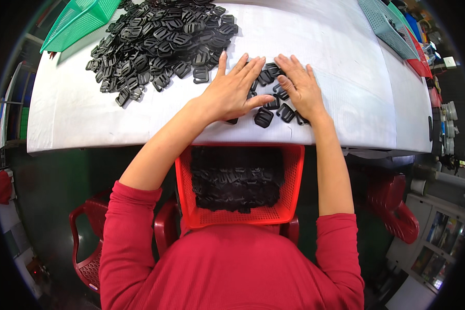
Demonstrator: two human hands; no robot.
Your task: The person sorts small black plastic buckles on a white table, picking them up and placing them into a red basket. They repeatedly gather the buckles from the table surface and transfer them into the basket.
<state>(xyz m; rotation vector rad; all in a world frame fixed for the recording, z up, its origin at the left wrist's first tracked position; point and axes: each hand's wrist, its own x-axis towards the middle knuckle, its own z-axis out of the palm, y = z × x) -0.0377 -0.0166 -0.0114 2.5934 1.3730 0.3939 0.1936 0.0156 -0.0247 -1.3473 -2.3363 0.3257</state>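
Observation:
Several black plastic strap buckles (264,118) lie loose on the white table between my two hands. My left hand (235,90) is laid over the left side of this small group, fingers stretched out and thumb pointing right; some buckles are partly hidden under it. My right hand (302,88) rests along the group's right side, fingers extended and spread. A large heap of the same buckles (160,44) covers the far left of the table. Below the table's near edge, a red plastic basket (237,219) sits at my lap, with many buckles inside.
A green basket (82,23) stands at the far left and a pale teal basket (390,28) at the far right, next to a red item (420,64). Dark red plastic chairs (88,248) flank me. The covered table (346,67) ends just beyond the red basket.

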